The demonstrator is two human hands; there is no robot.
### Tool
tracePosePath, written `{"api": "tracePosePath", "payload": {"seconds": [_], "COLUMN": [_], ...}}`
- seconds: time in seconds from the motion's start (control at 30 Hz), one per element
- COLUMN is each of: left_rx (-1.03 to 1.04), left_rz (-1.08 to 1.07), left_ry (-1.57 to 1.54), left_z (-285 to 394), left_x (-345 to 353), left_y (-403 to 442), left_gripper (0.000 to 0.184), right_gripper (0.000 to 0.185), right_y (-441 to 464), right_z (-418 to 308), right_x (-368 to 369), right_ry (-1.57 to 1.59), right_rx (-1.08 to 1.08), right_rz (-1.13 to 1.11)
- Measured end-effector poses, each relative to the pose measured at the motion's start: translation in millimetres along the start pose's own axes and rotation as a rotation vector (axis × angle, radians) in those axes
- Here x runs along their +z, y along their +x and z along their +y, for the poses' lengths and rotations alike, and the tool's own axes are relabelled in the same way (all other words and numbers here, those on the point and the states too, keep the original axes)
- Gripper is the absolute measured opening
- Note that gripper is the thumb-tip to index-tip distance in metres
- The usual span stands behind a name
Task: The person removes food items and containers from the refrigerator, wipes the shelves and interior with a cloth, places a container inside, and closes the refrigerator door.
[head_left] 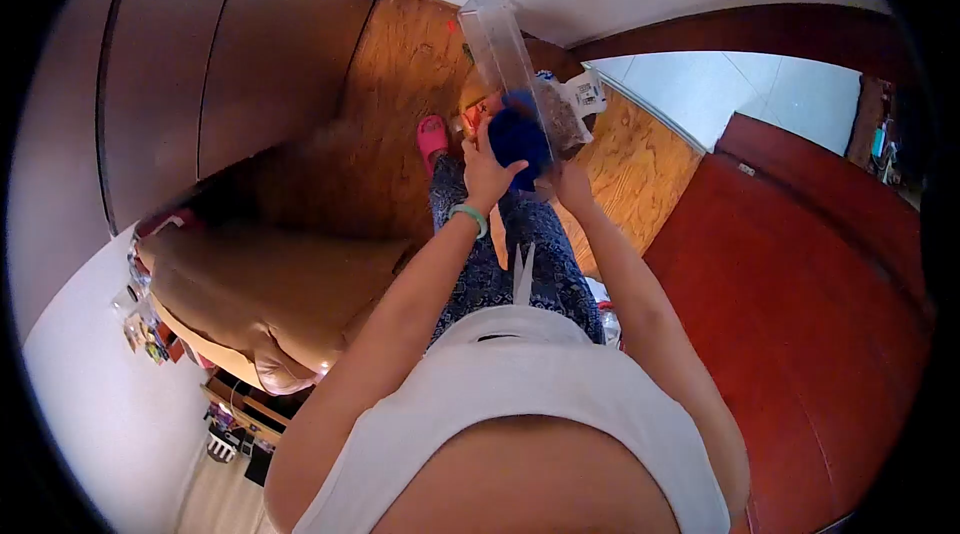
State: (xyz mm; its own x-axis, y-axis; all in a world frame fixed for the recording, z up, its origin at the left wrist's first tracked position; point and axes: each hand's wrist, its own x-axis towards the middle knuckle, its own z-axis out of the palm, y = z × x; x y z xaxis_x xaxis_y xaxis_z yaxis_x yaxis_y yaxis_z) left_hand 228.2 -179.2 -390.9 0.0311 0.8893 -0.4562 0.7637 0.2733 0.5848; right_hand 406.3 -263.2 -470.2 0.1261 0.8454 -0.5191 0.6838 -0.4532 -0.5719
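Observation:
A long clear plastic container (500, 46) is held tilted in front of my legs, its far end toward the white wall. A dark blue item (520, 146) shows at its near end. My left hand (487, 172) wraps round the near left side, against the blue item, with a pale green bangle on the wrist. My right hand (573, 189) grips the near right edge, its fingers partly hidden. Just beyond my hands are a clear bag with brownish contents (565, 119), a white printed packet (585, 92) and an orange-red packet (474, 117).
A pink slipper (432, 136) is on the wooden floor (400, 64). A brown padded seat (270, 284) stands at the left, below dark cabinet panels (240, 64). At the right is a red door-like panel (790, 334), with pale tiles (760, 89) beyond the threshold.

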Motion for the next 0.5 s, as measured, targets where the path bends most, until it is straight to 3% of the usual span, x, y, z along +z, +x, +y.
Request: {"api": "tracePosePath", "payload": {"seconds": [0.03,0.07,0.17,0.3,0.37,0.4,0.43,0.5], "left_rx": [-0.008,-0.022,0.115,0.215,0.292,0.293,0.15,0.149], "left_rz": [-0.017,-0.019,0.09,0.074,0.11,0.123,0.065,0.156], "left_ry": [-0.067,-0.069,-0.15,-0.191,-0.38,-0.381,-0.533,-0.595], "left_z": [6,-1,-28,-45,-49,-52,-54,-35], "left_x": [-4,2,19,19,20,23,27,19], "left_y": [-1,1,11,15,14,13,11,1], "left_gripper": [0.087,0.087,0.054,0.049,0.045,0.045,0.045,0.046], "right_gripper": [0.031,0.031,0.02,0.02,0.02,0.024,0.028,0.021], "right_y": [-7,-14,-20,-21,-26,-29,-32,-36], "right_z": [-13,-21,-25,-23,-32,-36,-38,-20], "right_x": [-8,-11,-11,-10,-23,-33,-40,-42], "right_ry": [0.014,0.01,0.128,0.208,0.246,0.273,0.299,0.254], "right_rx": [0.002,0.003,0.042,0.047,0.042,0.094,0.146,0.069], "right_rz": [0.007,-0.006,0.075,0.074,0.091,0.081,0.071,0.102]}}
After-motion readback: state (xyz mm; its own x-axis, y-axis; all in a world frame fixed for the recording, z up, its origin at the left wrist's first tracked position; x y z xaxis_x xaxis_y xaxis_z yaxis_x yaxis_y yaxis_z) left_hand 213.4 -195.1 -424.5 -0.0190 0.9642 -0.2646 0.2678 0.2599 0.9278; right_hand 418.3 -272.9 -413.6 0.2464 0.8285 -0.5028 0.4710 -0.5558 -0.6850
